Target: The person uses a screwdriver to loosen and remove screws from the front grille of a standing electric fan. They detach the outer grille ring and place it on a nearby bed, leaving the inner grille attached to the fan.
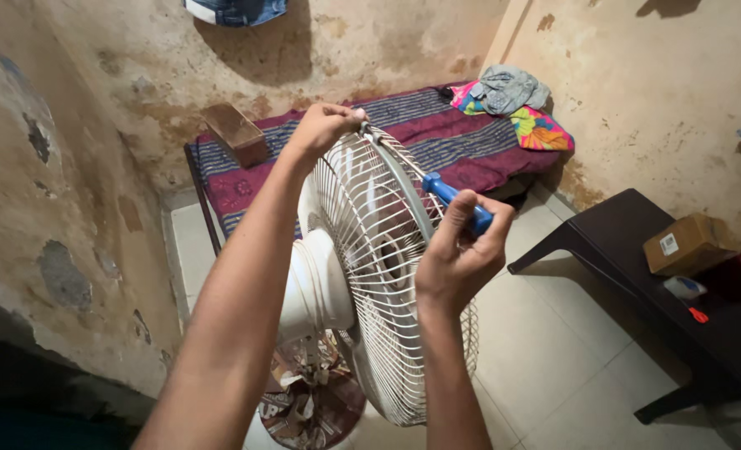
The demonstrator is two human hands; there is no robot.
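A white pedestal fan (362, 275) stands in front of me, its wire grille (370, 217) facing right. My left hand (324, 127) grips the top rim of the grille, fingers closed on it. A blue-handled screwdriver (458, 202) is held in my right hand (458, 250), and its metal shaft runs up-left to the top of the grille beside my left hand. The fan's white motor housing (316, 287) shows behind the grille.
A low bed with a striped purple cover (437, 137) lies against the far wall, with clothes (512, 100) heaped on it. A dark plastic table (637, 258) at the right carries a cardboard box (687, 243). Stained walls close in at left and behind.
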